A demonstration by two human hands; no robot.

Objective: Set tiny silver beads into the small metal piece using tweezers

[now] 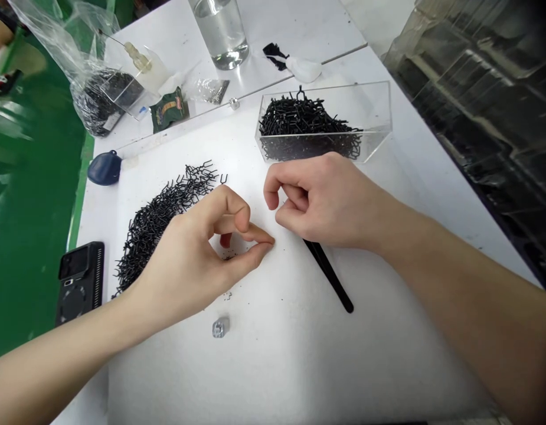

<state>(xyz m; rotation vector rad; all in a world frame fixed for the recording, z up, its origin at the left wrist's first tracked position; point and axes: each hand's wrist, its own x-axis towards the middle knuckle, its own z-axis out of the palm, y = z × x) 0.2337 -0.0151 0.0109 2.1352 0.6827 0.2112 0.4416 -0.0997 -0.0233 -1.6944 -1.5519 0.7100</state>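
My left hand (202, 254) is closed in a pinch, thumb and finger tips together above the white work surface. Anything between those tips is too small to make out. Just to its right, my right hand (326, 203) has curled fingers, the thumb near the bent index finger; what they hold, if anything, is hidden. From beneath it a black tweezers-like tool (330, 277) slants toward me, its upper end covered. A pile of small black bent pins (153, 227) spreads behind my left hand. Beyond my right hand, a clear box (374, 127) holds more black pins (299, 121).
Nearby are a small silvery piece (219, 327), a black phone-like device (80, 283) and a dark blue round case (104, 167). Farther back stand a water glass (224, 35), a green packet (169, 110), a plastic bag (95, 97) and a white-handled brush (301, 68). Clear trays (485, 71) fill the right.
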